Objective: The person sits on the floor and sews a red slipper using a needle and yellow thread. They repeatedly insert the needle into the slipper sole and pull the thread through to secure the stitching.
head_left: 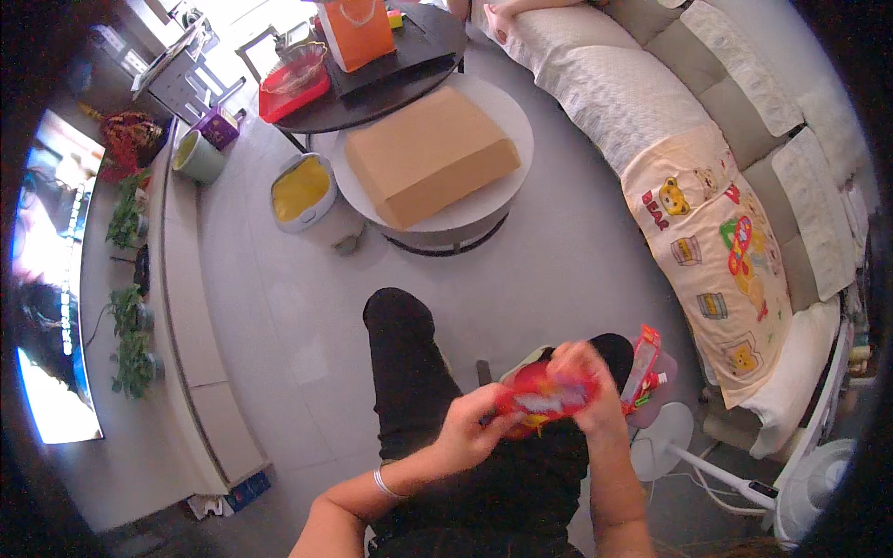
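A red packet (545,401) with patches of white and yellow spans the space between my hands, above my lap. It is blurred, so its details are lost. My left hand (469,429) grips its left end, and a silver bangle (382,483) circles that wrist. At the other end, my right hand (589,383) has its fingers closed on the packet's upper right edge. Below are my knees in black trousers (404,363). Beside my right knee, a red-edged package (642,366) and a small red item with a white cap (656,381) rest on a pink surface (663,401).
Ahead, a cardboard box (436,150) sits on a round white table (520,104). A bin (303,192) with a yellow liner stands beside it. A sofa (614,104) runs along the right, near a white fan (816,488). On the left is a low cabinet (185,300).
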`<action>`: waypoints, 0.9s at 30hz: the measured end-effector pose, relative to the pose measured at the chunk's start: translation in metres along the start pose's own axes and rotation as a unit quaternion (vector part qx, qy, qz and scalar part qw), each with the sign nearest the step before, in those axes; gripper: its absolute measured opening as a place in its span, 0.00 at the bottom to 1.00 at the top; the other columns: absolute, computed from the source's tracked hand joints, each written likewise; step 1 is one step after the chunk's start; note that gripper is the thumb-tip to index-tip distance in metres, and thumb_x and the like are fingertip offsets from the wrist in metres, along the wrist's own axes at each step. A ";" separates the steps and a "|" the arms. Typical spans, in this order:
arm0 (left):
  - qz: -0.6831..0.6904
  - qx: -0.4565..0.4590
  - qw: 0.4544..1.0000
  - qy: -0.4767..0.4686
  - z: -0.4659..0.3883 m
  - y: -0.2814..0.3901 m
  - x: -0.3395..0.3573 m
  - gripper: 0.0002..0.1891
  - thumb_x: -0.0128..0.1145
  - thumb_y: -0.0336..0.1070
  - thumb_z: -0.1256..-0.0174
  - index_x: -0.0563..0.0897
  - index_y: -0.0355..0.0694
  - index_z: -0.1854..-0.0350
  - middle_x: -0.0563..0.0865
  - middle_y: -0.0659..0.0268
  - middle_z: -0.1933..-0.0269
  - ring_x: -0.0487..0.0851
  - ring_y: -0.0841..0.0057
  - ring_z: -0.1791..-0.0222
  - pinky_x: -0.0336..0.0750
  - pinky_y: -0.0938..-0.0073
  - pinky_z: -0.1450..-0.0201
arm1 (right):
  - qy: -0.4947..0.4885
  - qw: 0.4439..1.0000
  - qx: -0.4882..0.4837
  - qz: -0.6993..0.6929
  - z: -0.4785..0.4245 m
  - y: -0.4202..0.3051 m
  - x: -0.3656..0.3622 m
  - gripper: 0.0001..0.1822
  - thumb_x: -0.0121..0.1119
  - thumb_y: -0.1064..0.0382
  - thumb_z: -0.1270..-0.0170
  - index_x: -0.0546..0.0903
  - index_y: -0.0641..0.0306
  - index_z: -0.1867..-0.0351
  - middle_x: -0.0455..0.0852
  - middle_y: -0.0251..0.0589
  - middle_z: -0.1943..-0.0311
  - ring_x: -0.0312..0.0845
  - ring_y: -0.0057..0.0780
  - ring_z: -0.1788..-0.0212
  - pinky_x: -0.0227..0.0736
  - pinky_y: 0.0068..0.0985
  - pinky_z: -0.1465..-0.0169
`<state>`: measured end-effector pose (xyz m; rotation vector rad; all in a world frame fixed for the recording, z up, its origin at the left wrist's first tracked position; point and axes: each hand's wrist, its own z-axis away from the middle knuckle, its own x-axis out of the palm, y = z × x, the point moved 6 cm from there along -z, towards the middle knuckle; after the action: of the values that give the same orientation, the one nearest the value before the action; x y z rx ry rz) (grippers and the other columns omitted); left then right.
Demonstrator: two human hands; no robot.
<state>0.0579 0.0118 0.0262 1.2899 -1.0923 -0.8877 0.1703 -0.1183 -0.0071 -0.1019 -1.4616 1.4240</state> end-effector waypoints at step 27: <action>0.206 -0.140 0.962 0.114 0.005 -0.019 -0.046 0.16 0.61 0.23 0.39 0.76 0.34 0.48 0.83 0.63 0.49 0.80 0.75 0.47 0.75 0.67 0.42 | 0.381 0.876 -0.265 0.130 0.063 -0.084 -0.185 0.10 0.55 0.65 0.31 0.73 0.62 0.51 0.73 0.31 0.72 0.64 0.15 0.76 0.58 0.13 0.76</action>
<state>0.0415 0.0526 0.0018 0.8619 -0.9644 -0.5389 0.2587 -0.3099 -0.0354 -1.1157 -1.1303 0.9510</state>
